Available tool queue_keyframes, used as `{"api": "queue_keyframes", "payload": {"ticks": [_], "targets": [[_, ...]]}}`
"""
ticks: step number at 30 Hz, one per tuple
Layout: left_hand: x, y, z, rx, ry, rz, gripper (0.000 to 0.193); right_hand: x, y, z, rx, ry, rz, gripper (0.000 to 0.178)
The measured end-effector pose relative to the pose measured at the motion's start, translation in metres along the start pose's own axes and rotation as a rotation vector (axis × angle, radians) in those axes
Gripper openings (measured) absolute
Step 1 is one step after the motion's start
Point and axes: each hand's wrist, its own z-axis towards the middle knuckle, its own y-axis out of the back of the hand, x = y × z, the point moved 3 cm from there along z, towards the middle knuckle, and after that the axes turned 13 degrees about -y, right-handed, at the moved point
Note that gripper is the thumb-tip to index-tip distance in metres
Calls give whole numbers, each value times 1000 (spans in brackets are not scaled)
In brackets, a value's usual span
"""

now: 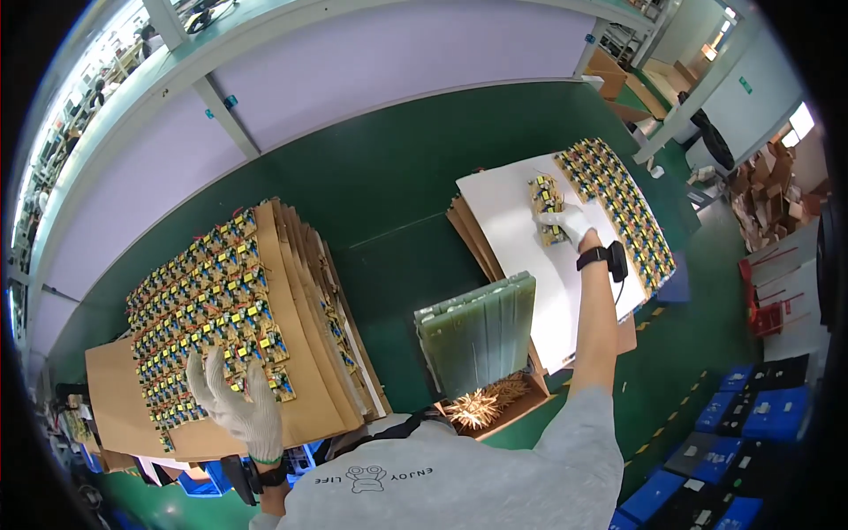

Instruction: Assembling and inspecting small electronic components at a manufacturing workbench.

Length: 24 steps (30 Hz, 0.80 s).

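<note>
Head view: right hand (565,221) at upper right is clamped on a small circuit board (546,196), setting it on the white sheet (512,230) beside the filled rows (618,208). Left hand (237,402), fingers spread and empty, rests on the board stack (208,305) at lower left. Placing step, I'd judge; next calls for neat alignment. Cardboard box (517,402) holds green panels (477,331).

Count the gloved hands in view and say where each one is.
2. The left hand rests on the circuit boards at left; the right hand grips a circuit board over the white sheet.
</note>
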Motion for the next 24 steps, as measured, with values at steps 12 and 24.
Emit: {"api": "queue_keyframes", "payload": {"ticks": [12,24], "targets": [[-29,-11,-5,44,-12,-405,51,-98,-141,-238,-511,185,190,37],[-41,-8,-31,82,-35,-546,59,-113,-202,-240,-935,257,74,35]]}}
